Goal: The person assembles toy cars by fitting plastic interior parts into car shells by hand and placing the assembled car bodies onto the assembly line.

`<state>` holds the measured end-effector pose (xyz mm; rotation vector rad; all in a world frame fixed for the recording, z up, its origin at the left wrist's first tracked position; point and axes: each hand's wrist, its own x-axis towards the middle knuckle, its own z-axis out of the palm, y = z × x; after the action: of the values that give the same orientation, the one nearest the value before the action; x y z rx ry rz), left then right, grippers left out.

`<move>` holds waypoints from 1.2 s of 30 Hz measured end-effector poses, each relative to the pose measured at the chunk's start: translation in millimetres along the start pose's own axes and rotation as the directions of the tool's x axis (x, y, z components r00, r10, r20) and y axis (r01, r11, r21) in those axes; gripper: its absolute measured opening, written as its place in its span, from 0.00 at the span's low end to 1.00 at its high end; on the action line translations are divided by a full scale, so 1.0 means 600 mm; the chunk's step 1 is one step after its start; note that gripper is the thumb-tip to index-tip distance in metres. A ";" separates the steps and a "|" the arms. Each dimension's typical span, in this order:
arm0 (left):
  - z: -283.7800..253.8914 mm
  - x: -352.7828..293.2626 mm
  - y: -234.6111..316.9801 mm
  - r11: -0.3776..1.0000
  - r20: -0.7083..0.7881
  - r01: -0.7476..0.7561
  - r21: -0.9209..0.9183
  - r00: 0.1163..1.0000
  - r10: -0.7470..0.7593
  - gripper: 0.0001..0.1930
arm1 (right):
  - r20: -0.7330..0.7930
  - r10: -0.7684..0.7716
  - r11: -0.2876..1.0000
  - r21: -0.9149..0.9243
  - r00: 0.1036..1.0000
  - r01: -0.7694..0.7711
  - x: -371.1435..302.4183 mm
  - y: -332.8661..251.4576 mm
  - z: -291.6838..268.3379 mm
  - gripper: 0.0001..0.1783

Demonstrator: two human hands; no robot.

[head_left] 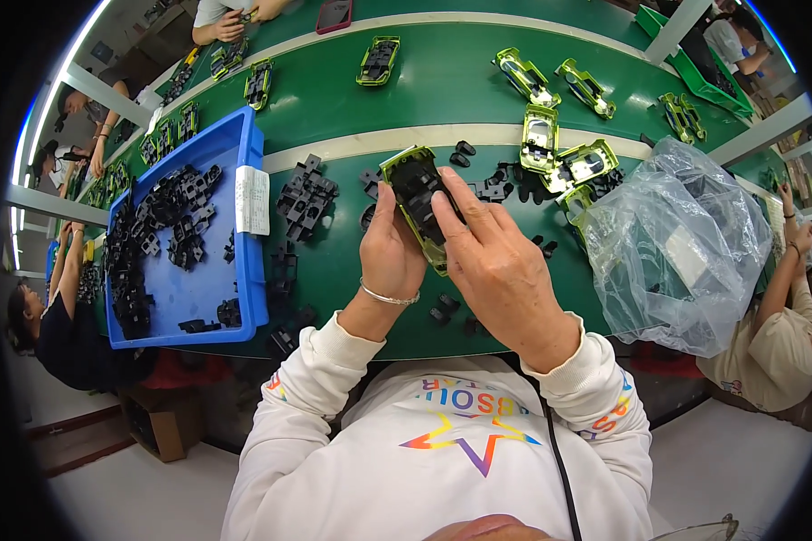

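blue tray (244, 270), plastic bag (677, 248), black parts (305, 194)

Head view, single fisheye, worn on the person's head: looks steeply down and forward over the white-sleeved chest at 6 o'clock to the green table (442, 90), whose straight edges bow toward the rim. Close range on the hands at centre. Blue tray (253, 261) at 9 o'clock, clear plastic bag (677, 243) at 3 o'clock, co-workers along the rim.
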<state>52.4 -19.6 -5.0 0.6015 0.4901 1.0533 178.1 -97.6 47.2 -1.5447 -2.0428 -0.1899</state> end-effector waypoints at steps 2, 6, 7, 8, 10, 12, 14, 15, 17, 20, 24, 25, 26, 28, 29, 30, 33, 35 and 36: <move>0.006 0.000 0.003 1.000 0.058 0.002 -0.010 0.998 -0.002 0.27 | -0.021 0.039 0.998 0.055 0.999 -0.037 -0.002 -0.002 0.005 0.27; 0.006 0.000 0.007 1.000 0.103 0.013 -0.020 0.995 -0.011 0.27 | -0.025 0.114 0.984 0.140 0.993 -0.109 0.003 -0.010 0.002 0.26; 0.006 0.000 0.006 1.000 0.104 0.014 -0.018 0.995 -0.013 0.27 | -0.026 0.116 0.984 0.140 0.993 -0.111 0.004 -0.010 0.000 0.26; 0.005 0.000 0.005 1.000 0.096 0.005 -0.005 0.995 -0.005 0.27 | -0.019 0.099 0.987 0.128 0.995 -0.096 0.004 -0.008 -0.002 0.26; 0.004 0.000 0.004 1.000 0.088 -0.005 0.009 0.996 0.004 0.27 | -0.012 0.082 0.990 0.117 0.997 -0.080 0.005 -0.007 -0.008 0.25; 0.002 0.001 0.003 1.000 0.084 0.007 0.006 0.996 -0.007 0.27 | 0.097 0.134 0.984 0.107 0.986 -0.144 0.008 -0.010 -0.016 0.27; 0.004 0.002 0.003 0.999 0.083 0.000 0.038 0.997 -0.003 0.27 | 0.169 0.134 0.989 0.046 0.976 -0.143 0.012 -0.010 -0.025 0.27; 0.006 0.003 0.003 0.998 0.086 -0.005 0.070 0.996 -0.001 0.27 | 0.239 0.140 0.990 -0.017 0.961 -0.140 0.014 -0.011 -0.027 0.28; 0.005 0.002 0.003 0.999 0.049 0.005 0.045 0.999 -0.007 0.27 | 0.224 0.123 0.992 -0.014 0.967 -0.123 0.017 -0.010 -0.026 0.28; 0.010 0.003 0.003 1.000 0.027 0.011 0.020 1.000 -0.012 0.27 | 0.198 0.119 0.993 -0.005 0.973 -0.121 0.018 -0.009 -0.026 0.28; 0.006 0.002 0.008 1.000 0.069 -0.023 0.020 0.997 0.021 0.27 | 0.034 0.090 0.993 0.072 0.995 -0.092 0.012 -0.014 -0.015 0.26; 0.006 0.003 0.008 1.000 0.072 -0.022 0.019 0.997 0.021 0.27 | 0.033 0.091 0.993 0.069 0.995 -0.093 0.010 -0.012 -0.013 0.26; 0.007 0.005 0.009 1.000 0.067 -0.017 -0.011 0.998 0.018 0.27 | -0.012 0.077 0.995 0.069 0.997 -0.076 0.009 -0.010 -0.011 0.26; 0.006 0.005 0.010 0.999 0.060 -0.014 -0.038 0.998 0.016 0.27 | -0.058 0.062 0.996 0.072 0.996 -0.058 0.007 -0.007 -0.010 0.25; 0.005 0.004 0.010 0.999 0.067 -0.010 -0.052 0.998 0.014 0.27 | -0.088 0.059 0.995 0.084 0.994 -0.052 0.007 -0.006 -0.011 0.25; 0.004 0.004 0.010 0.998 0.071 -0.008 -0.066 0.997 0.013 0.27 | -0.116 0.055 0.994 0.098 0.992 -0.044 0.006 -0.006 -0.010 0.24; 0.005 0.004 0.007 0.997 0.055 -0.018 -0.075 0.998 0.022 0.27 | -0.152 0.081 0.993 0.100 0.985 -0.066 0.004 -0.006 -0.002 0.23; 0.007 0.005 0.004 0.998 0.065 -0.021 -0.065 0.998 0.025 0.27 | -0.141 0.093 0.992 0.098 0.986 -0.080 0.004 -0.006 0.002 0.22; 0.008 0.005 0.003 0.998 0.073 -0.025 -0.056 0.997 0.029 0.27 | -0.129 0.104 0.991 0.097 0.986 -0.092 0.004 -0.006 0.004 0.21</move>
<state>55.4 -17.2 -0.7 0.5972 0.3882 1.0628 173.4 -95.4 47.3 -1.5303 -1.8423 -0.1557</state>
